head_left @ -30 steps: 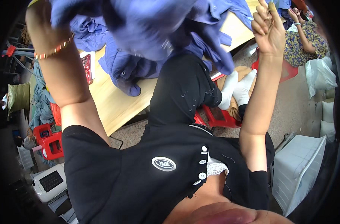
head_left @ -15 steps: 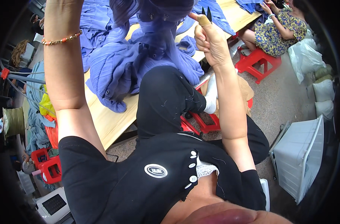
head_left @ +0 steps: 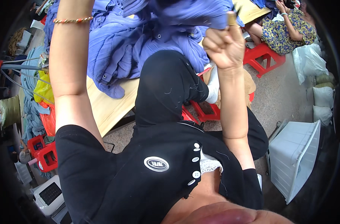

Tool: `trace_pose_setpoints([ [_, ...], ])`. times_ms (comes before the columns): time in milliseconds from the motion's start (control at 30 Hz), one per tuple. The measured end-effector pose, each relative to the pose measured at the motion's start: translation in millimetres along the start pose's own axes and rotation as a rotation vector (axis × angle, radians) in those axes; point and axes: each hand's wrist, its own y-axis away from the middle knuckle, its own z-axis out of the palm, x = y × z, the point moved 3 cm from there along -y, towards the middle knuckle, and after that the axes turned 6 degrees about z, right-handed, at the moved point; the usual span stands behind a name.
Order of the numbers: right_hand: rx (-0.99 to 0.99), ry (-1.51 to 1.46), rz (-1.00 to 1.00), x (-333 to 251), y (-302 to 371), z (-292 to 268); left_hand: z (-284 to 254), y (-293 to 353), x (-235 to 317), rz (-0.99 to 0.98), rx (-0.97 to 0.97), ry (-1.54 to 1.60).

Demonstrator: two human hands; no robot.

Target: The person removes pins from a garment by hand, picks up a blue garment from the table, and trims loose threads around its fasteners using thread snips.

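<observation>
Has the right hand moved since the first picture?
Yes, the right hand has moved left and lower in the picture, judged against the red stool under the seated co-worker.

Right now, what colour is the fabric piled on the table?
The fabric is blue-violet, seen in the head view.

Left hand: cut off by top edge. Blue cloth: upper part blurred, cropped. Dark tool, right hand: blurred.
</observation>
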Motion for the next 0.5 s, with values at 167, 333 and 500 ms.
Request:
trace_pose_setpoints([
  [167,-0.177,-0.074,-0.180,-36.7,-0.7,25.4,9.2,48.3,-42.2,0.443,0.378,-0.735],
  [333,-0.062,-0.167,-0.147,-60.2,-1.6,30.0,71.8,102.3,-104.4,-0.065,-0.224,-0.895],
  [500,-0.251,-0.416,-0.073,-64.0,-2.6,36.0,100.1,96.9,-172.2,-0.102,-0.430,-1.319],
])
